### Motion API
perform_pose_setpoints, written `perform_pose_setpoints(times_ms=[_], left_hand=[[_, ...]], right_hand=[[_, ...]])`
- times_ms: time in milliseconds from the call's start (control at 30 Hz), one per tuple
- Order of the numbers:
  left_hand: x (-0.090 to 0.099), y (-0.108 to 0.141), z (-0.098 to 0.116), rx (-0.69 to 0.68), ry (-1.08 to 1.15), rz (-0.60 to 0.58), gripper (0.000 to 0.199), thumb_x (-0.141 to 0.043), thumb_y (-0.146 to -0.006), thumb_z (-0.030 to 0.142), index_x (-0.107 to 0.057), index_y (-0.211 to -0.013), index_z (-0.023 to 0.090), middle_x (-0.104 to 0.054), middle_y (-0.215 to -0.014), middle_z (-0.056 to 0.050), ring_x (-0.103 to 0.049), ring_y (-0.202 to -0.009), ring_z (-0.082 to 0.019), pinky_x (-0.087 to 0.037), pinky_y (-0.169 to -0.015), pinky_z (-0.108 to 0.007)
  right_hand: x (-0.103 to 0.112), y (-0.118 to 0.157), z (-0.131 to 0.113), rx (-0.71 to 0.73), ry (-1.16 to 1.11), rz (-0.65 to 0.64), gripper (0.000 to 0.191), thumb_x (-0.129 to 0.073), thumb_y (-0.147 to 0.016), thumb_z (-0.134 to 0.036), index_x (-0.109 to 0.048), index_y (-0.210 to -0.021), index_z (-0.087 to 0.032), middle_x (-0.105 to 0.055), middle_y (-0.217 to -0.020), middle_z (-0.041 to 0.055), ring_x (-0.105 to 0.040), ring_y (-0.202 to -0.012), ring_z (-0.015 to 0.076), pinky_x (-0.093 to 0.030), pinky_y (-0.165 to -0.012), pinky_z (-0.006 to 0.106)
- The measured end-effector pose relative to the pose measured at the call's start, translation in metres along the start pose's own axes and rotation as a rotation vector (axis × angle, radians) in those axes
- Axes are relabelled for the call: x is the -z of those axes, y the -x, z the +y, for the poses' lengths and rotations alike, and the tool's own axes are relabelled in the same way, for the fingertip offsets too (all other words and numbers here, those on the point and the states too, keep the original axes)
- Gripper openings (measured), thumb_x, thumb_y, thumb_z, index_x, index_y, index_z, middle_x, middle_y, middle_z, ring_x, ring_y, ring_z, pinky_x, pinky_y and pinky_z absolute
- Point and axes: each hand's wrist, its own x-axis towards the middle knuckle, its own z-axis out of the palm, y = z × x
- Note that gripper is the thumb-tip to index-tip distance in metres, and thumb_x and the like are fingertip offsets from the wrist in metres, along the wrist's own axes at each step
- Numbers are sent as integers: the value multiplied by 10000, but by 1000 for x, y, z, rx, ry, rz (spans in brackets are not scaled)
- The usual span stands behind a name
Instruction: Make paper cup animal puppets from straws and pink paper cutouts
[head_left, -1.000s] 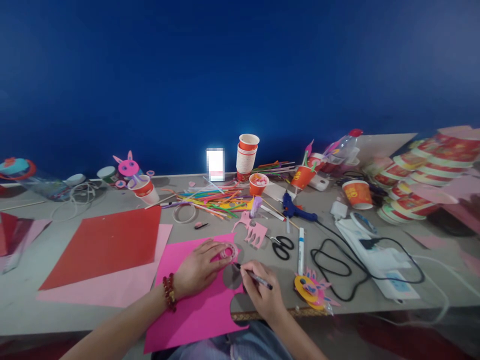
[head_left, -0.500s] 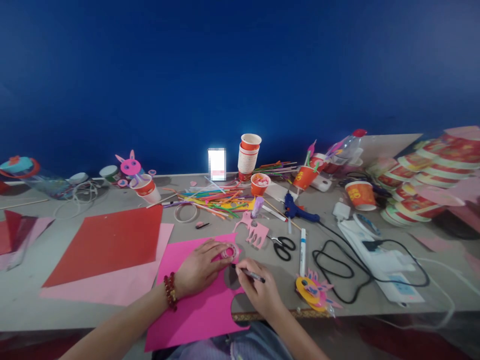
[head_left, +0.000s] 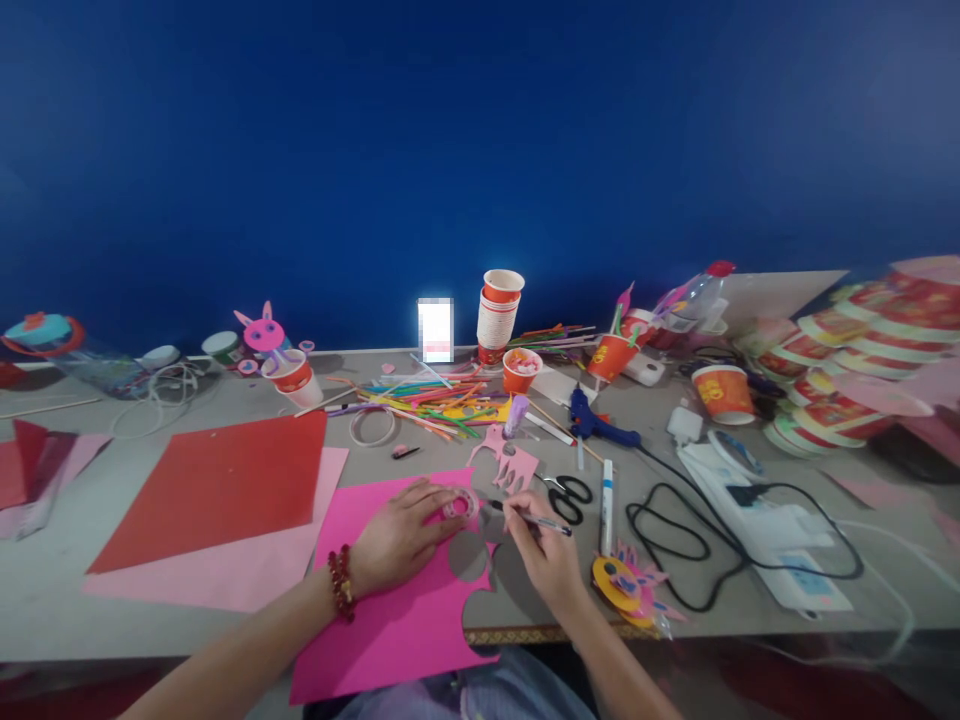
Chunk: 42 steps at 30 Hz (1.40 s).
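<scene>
A bright pink sheet [head_left: 397, 610] with round cut-outs along its right side lies at the table's front edge. On its upper right part sits a small clear ring, like a tape roll [head_left: 460, 503]. My left hand [head_left: 405, 535] lies flat on the sheet, fingers spread, with fingertips at the ring. Just right of the sheet, my right hand [head_left: 541, 545] grips a black pen [head_left: 544, 521], its tip pointing left toward the ring. Above the hands are pale pink paper cut-outs [head_left: 516, 467] and black scissors [head_left: 570, 497].
Red paper [head_left: 217, 490] lies on pale pink paper [head_left: 225, 585] at left. Behind are coloured sticks [head_left: 427, 400], stacked cups [head_left: 496, 318] and a rabbit figure [head_left: 263, 335] in a cup. To the right are a blue glue gun [head_left: 600, 420], a marker [head_left: 607, 505], black cord and a power strip [head_left: 772, 540].
My right hand has moved right with the pen, away from the ring and the sheet's edge. The left hand stays in place on the sheet.
</scene>
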Motion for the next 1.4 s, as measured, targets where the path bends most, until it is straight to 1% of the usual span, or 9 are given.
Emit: perform_pose_setpoints(times_ms=[133,300,500,733,900,1067,1267,1333,1400], left_hand=[[5,-5,-3,-14,-23,0,365,-441,-996,214,-544,-1337,295,-571,-1371,-69,-515,-1249,-242,-365,-1109,-486],[10,-16,-18,-113,11,-52,313,-470,-1000,272,-592,-1283,329,-580,-1347,-58,-559,-1159,-233,-454,-990,-392],[15,-23,-29,-149,48,-82,318,-508,-979,272,-621,-1257,377,-587,-1314,-52,-565,-1113,-224,-447,-984,-384],[17,-24,-31,-167,83,-98,358,-515,-961,214,-629,-1255,382,-580,-1322,-47,-557,-1117,-224,-441,-989,-382],[15,-23,-32,-161,73,-102,392,-513,-952,189,-614,-1277,383,-581,-1310,-52,-556,-1109,-224,-443,-982,-382],[13,-21,-32,-163,48,-97,391,-516,-948,184,-623,-1267,383,-578,-1309,-53,-553,-1092,-229,-443,-977,-391],[14,-21,-32,-155,40,-108,414,-505,-962,190,-585,-1306,407,-567,-1329,-39,-544,-1117,-223,-439,-986,-384],[14,-21,-31,-152,25,-104,377,-496,-979,227,-589,-1298,405,-575,-1317,-36,-551,-1105,-219,-444,-979,-381],[13,-20,-30,-148,-2,-90,328,-493,-988,271,-612,-1269,391,-591,-1288,-41,-554,-1099,-225,-440,-989,-396]], right_hand=[[-1,2,-6,41,-63,31,117,-473,-981,-241,-582,-997,-205,-635,-810,20,-636,-727,163,-472,-676,246],[-9,15,-19,121,-5,-10,79,-494,-941,-186,-555,-902,-219,-574,-664,-27,-560,-556,135,-414,-565,235],[-30,24,-33,341,161,-228,156,-455,-851,-91,-539,-846,-223,-598,-677,0,-547,-609,157,-383,-595,253],[-48,25,-25,352,271,-214,215,-456,-707,-34,-537,-770,-224,-603,-710,26,-539,-658,189,-381,-608,270],[-51,25,-28,331,350,-226,212,-472,-702,-25,-529,-762,-220,-603,-721,25,-527,-654,186,-357,-592,268],[-47,27,-33,278,307,-238,190,-486,-740,-35,-492,-719,-224,-598,-687,15,-535,-636,179,-349,-573,262],[-21,28,-29,228,185,-201,183,-456,-865,-74,-534,-796,-225,-616,-671,13,-568,-623,164,-402,-589,257],[-13,24,-26,209,140,-123,157,-469,-905,-111,-569,-868,-226,-641,-706,24,-599,-647,172,-443,-609,268],[-9,17,-24,203,129,-53,192,-468,-940,-135,-601,-1047,-221,-694,-827,60,-649,-761,202,-504,-698,301]])
